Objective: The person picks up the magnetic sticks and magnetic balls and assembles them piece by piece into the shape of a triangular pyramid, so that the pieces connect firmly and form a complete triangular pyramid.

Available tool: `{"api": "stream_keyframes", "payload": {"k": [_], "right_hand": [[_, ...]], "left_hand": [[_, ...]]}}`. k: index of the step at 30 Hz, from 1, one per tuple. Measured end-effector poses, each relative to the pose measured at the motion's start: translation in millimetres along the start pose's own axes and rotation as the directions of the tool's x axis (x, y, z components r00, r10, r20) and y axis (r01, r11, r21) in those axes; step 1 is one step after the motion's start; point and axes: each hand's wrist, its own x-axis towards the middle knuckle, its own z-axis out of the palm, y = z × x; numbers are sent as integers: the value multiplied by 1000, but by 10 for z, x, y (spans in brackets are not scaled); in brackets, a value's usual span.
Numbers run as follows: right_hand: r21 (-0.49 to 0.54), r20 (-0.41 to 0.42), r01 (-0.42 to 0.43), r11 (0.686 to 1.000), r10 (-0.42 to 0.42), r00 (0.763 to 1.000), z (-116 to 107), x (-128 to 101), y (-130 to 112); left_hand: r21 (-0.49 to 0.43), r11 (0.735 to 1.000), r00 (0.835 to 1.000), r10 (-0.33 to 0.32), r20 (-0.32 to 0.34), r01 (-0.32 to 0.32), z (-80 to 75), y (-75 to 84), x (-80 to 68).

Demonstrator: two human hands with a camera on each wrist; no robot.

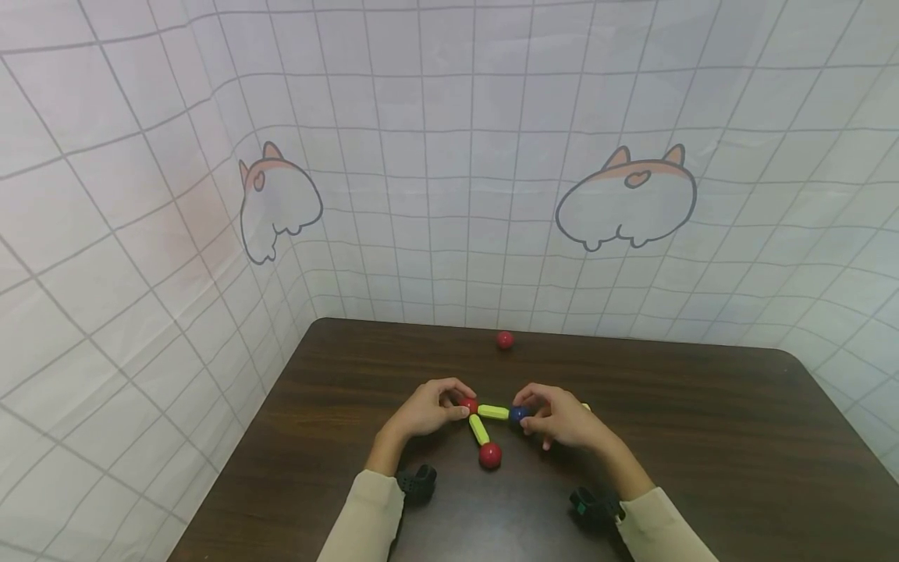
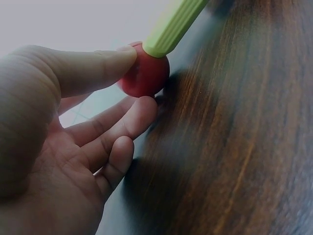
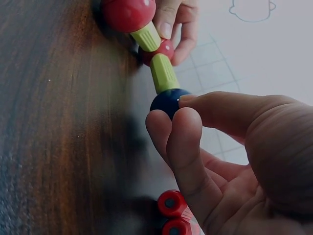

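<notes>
My left hand point(image 1: 430, 407) pinches a red ball point(image 2: 145, 73) between thumb and fingers. From that ball a yellow-green ridged rod point(image 1: 494, 411) runs across to a dark blue ball point(image 1: 519, 414). My right hand point(image 1: 559, 416) holds the blue ball with its thumb and fingertips. A second yellow-green rod point(image 1: 479, 430) leads from the same red ball toward me. At its near end sits a larger-looking red ball point(image 1: 490, 455). In the right wrist view both rods meet at the red ball in my left fingers.
Another red ball point(image 1: 505, 339) lies near the back edge of the dark wooden table point(image 1: 702, 437). A yellow-green piece point(image 1: 586, 407) shows behind my right hand. Red round pieces with dark centres point(image 3: 172, 203) lie under that hand. A gridded cloth point(image 1: 449, 195) hangs behind the table.
</notes>
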Motion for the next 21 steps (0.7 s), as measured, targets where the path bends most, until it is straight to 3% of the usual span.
{"api": "stream_keyframes", "payload": {"k": [21], "right_hand": [[-78,-61,1,997,-6,998,12,2,24]], "left_hand": [[-9,1000,1000,15,3,-15,-5,39,-19]]}}
